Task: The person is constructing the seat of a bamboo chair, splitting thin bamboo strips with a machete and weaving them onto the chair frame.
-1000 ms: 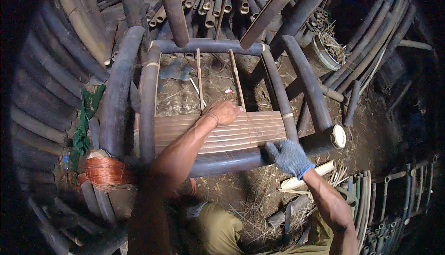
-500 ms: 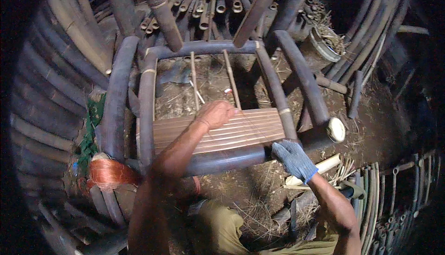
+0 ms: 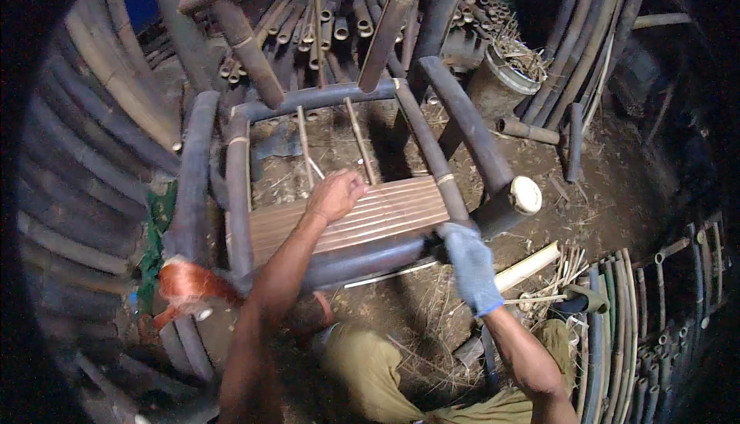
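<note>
Two hands on bamboo chair [image 3: 339,100]: left hand [image 3: 336,195] on seat slats [image 3: 385,212], gloved right hand [image 3: 469,264] at corner.

A single head-worn fisheye looks steeply down, close over the bamboo chair frame [image 3: 339,216]; forearms enter from below, and the dark, bent rim perhaps hides more.

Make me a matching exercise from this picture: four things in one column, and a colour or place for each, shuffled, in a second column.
Things:
1. left hand
2. right hand
3. cord bundle
4. slats

Descriptions:
A. orange, by the chair's left side
B. bare, resting on the slats
C. blue glove, at the front right corner
D. pale strips across the seat frame

Pairs: 1-B, 2-C, 3-A, 4-D
</note>
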Motion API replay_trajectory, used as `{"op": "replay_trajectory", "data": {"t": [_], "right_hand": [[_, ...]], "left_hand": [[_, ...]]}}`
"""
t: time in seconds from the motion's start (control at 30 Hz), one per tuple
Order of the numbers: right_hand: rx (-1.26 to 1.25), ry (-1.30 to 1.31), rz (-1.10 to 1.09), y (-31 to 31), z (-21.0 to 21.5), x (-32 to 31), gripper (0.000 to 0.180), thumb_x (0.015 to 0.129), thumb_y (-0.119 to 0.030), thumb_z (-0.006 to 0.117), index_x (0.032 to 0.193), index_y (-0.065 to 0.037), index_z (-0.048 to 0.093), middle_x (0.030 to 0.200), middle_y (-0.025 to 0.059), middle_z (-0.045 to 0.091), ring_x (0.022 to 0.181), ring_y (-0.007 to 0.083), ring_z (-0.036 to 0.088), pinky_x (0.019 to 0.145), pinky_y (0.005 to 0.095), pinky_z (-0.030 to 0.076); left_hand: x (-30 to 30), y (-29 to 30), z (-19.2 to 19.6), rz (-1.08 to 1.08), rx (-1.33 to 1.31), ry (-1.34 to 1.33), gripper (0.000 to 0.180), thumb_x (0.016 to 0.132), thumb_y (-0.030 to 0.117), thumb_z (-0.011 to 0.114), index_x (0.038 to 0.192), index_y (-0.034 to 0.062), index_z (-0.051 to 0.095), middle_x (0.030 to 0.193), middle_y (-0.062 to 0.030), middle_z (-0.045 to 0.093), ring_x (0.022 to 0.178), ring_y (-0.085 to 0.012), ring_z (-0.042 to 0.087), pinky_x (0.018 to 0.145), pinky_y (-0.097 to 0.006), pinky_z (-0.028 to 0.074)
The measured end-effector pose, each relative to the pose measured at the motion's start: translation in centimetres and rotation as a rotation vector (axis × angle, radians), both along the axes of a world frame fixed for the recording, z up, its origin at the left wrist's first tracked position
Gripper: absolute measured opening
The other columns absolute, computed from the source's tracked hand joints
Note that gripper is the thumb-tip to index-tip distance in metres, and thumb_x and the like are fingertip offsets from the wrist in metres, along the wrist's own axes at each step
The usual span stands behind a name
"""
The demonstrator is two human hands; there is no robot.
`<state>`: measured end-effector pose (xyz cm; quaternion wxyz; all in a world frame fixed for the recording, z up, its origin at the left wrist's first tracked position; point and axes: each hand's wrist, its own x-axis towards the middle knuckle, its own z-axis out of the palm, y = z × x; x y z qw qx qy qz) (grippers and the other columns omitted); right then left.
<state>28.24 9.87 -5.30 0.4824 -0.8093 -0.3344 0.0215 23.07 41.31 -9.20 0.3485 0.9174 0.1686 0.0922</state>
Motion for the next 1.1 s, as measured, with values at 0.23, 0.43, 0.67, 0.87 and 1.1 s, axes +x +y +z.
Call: {"op": "replay_trajectory", "data": {"t": [0.23, 0.43, 0.67, 0.87, 1.1], "right_hand": [[-0.239, 0.53, -0.603, -28.3, -6.3, -0.1, 0.046, 0.088, -0.015, 0.065, 0.129, 0.003, 0.052, 0.115, 0.0175, 0.062, 0.103, 0.0267, 0.061, 0.095, 0.0357, 0.047], [-0.42, -0.006, -0.585, -34.3, -7.3, -3.6, 0.061, 0.081, -0.012, 0.066, 0.135, 0.007, 0.046, 0.136, 0.0253, 0.05, 0.127, 0.0371, 0.048, 0.111, 0.0397, 0.035], [-0.128, 0.12, -0.056, -19.5, 1.8, -8.4, 0.075, 0.083, -0.023, 0.069, 0.143, 0.007, 0.036, 0.143, 0.0251, 0.045, 0.131, 0.0351, 0.047, 0.112, 0.0403, 0.036], [0.001, 0.011, 0.328, -7.3, 7.9, -6.6, 0.105, 0.078, -0.041, 0.078, 0.149, 0.008, 0.019, 0.146, 0.0289, 0.041, 0.136, 0.0355, 0.042, 0.113, 0.0399, 0.033], [0.004, -0.1, 0.379, -2.7, 11.8, -3.3, 0.028, 0.094, -0.027, 0.058, 0.095, -0.002, 0.069, 0.09, 0.0162, 0.069, 0.083, 0.0294, 0.066, 0.076, 0.0392, 0.05]], "left_hand": [[-7.6, -2.1, 1.7, -0.254, 0.369, -0.12, 0.044, 0.078, 0.003, 0.056, 0.119, 0.0155, 0.066, 0.135, -0.0125, 0.051, 0.136, -0.0336, 0.039, 0.114, -0.042, 0.033], [-10.0, -4.3, 3.6, -0.337, 0.564, 0.003, 0.021, 0.084, 0.013, 0.065, 0.104, 0.0076, 0.069, 0.118, -0.0135, 0.06, 0.121, -0.0342, 0.052, 0.103, -0.043, 0.042], [-9.6, -14.0, 10.3, -0.462, 0.425, -0.122, 0.021, 0.089, 0.024, 0.064, 0.098, 0.007, 0.072, 0.092, -0.0143, 0.069, 0.091, -0.0366, 0.065, 0.082, -0.045, 0.051], [-10.2, -18.4, 14.7, -0.511, 0.528, -0.13, 0.018, 0.087, 0.02, 0.067, 0.097, 0.0063, 0.072, 0.089, -0.0136, 0.067, 0.086, -0.0333, 0.065, 0.077, -0.044, 0.052], [-11.4, -10.1, 17.1, -0.265, 0.438, -0.281, 0.017, 0.085, 0.021, 0.064, 0.094, 0.01, 0.074, 0.089, -0.012, 0.067, 0.088, -0.0331, 0.065, 0.078, -0.043, 0.052]]}}
